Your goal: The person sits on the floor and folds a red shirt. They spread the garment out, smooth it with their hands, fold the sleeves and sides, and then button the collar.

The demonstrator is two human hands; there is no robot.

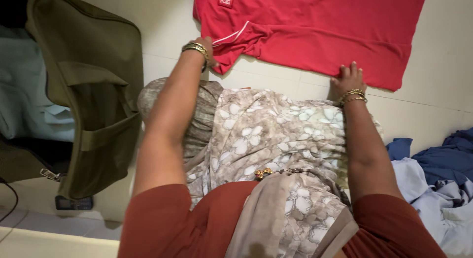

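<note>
- A red shirt (315, 31) is laid flat on the pale tiled floor (433, 110), directly ahead of the seated person, so that its full width is exposed to both hands.
- The left hand (206, 50) is placed on the sleeve end of the shirt, where a white stripe runs; the fingers are curled down onto the bunched cloth, though it cannot be told whether the fabric is pinched or merely pressed (the hand is seen from the wrist side, and the fingertips are hidden).
- The right hand (349, 76) is laid on the near hem of the shirt with the fingers spread and flat, so that this edge is held down against the floor.
- Gold bangles are worn on both wrists.
- The lap is covered by a patterned beige cloth (266, 135), which lies between the arms and just touches the near edge of the shirt.
- An olive-green bag (93, 85) stands open to the left, well apart from the shirt, with a pale blue garment (24, 90) seen beyond it.
- A heap of blue and light-blue clothes (438, 179) is piled on the floor to the right, beside the right arm.
</note>
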